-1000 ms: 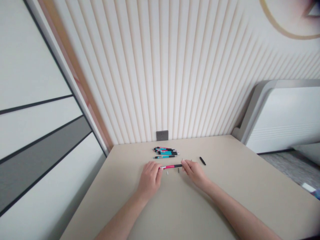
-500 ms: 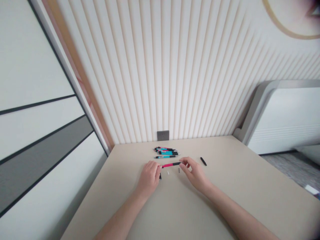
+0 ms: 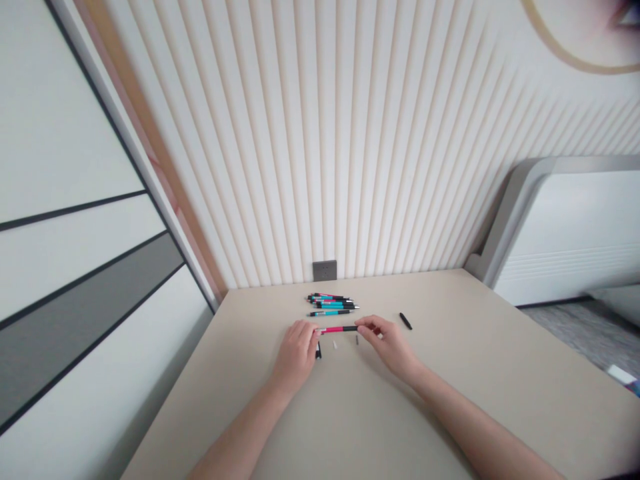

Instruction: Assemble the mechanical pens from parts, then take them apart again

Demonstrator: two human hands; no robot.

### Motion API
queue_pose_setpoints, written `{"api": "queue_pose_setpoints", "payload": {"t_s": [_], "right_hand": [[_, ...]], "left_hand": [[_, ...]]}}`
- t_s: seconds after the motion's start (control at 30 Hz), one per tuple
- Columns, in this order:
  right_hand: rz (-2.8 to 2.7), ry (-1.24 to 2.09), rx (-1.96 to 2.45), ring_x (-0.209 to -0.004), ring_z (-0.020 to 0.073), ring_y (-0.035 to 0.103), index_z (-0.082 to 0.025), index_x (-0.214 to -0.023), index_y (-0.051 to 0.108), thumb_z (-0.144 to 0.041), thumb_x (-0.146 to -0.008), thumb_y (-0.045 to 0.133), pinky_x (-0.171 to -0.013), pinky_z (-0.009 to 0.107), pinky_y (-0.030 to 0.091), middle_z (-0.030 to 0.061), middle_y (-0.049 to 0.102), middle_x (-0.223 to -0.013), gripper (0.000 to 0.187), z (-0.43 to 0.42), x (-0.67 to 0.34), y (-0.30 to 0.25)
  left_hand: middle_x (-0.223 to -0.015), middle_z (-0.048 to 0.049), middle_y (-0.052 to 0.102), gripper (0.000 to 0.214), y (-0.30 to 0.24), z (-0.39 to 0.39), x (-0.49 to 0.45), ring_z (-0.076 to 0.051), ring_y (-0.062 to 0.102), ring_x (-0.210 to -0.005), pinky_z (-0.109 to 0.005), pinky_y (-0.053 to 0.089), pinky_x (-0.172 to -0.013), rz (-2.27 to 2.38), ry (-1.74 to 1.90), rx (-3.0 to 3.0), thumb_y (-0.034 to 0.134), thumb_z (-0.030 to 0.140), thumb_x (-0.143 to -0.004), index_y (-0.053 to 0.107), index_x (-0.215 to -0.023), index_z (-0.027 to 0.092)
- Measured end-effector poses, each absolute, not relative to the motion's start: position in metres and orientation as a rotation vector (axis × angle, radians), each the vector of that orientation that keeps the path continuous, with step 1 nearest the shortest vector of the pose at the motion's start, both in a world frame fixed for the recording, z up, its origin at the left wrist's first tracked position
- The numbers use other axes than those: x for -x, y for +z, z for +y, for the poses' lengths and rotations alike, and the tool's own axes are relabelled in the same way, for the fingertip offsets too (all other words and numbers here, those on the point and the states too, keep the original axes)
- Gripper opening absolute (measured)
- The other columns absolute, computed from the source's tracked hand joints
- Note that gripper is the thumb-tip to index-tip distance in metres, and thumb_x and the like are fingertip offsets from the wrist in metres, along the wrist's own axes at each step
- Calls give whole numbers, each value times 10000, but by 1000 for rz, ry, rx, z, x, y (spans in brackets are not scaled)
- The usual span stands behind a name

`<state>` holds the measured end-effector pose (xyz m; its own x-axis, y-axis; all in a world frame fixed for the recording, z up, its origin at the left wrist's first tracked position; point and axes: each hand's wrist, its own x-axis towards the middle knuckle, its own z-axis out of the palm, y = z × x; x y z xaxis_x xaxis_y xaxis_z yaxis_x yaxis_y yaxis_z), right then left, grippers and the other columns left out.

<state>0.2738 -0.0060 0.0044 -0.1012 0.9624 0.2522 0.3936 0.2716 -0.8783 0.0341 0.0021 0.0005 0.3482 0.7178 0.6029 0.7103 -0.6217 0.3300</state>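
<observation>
Desk passage [image 3: 450, 313] right of the pens [image 3: 331, 304]

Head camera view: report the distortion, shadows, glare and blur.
Head view: wide-angle distortion makes the ribs of the ribbed white wall panel fan out; soft light leaves only faint shadows by the right hand on the beige tabletop; no clear glare; the small pink-and-black pen looks slightly soft.

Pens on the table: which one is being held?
The pink-and-black pen between the left hand and right hand; the others lie bunched farther off, untouched.
</observation>
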Motion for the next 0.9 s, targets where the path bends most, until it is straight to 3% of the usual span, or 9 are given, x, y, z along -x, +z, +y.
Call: {"api": "queue_pose_setpoints", "payload": {"t_s": [0.2,0.4,0.53,0.73,0.8,0.9], "right_hand": [[-1729,766,1235,-783,183,576,-196,-1047,702,-446,-925,496,-708,294,443,65,682,-913,347,-9,-270,5],[-1717,864,1296,-543,127,463,-168,-678,651,-498,-946,427,-544,256,349,-7,540,-572,480,-4,-274,5],[-1593,934,1262,-594,141,508,-182,-922,714,-509,-876,553,-554,256,390,13,642,-709,368,0,-283,6],[-1559,850,1190,-734,171,583,-207,-1117,664,-481,-850,606,-665,293,473,53,684,-901,387,2,-287,8],[-1543,893,1139,-755,173,599,-203,-1188,619,-493,-860,594,-685,299,488,63,685,-933,438,1,-285,9],[-1496,915,1135,-729,168,598,-180,-1150,632,-528,-909,502,-675,303,491,75,685,-911,443,0,-286,14]], "left_hand": [[-877,-54,595,197,2,3,-34,-213,560,-848,-346,471,-763,1345,1152,-2545,376,262,-997,552,-931,199],[-940,-60,616,186,6,-1,-36,-214,573,-891,-354,479,-796,1310,1178,-2567,389,261,-997,566,-980,206],[-957,-57,637,177,8,-3,-37,-213,586,-902,-354,478,-802,1293,1162,-2606,407,251,-995,579,-1014,214],[-932,-51,652,162,8,-4,-39,-212,594,-872,-351,475,-777,1300,1160,-2623,417,251,-995,572,-1019,209],[-943,-55,652,154,7,-3,-38,-212,593,-881,-358,474,-789,1317,1197,-2604,421,246,-992,566,-1022,205],[-967,-59,652,158,7,-1,-36,-211,598,-906,-365,472,-807,1345,1244,-2564,415,237,-992,565,-1031,206]]}}
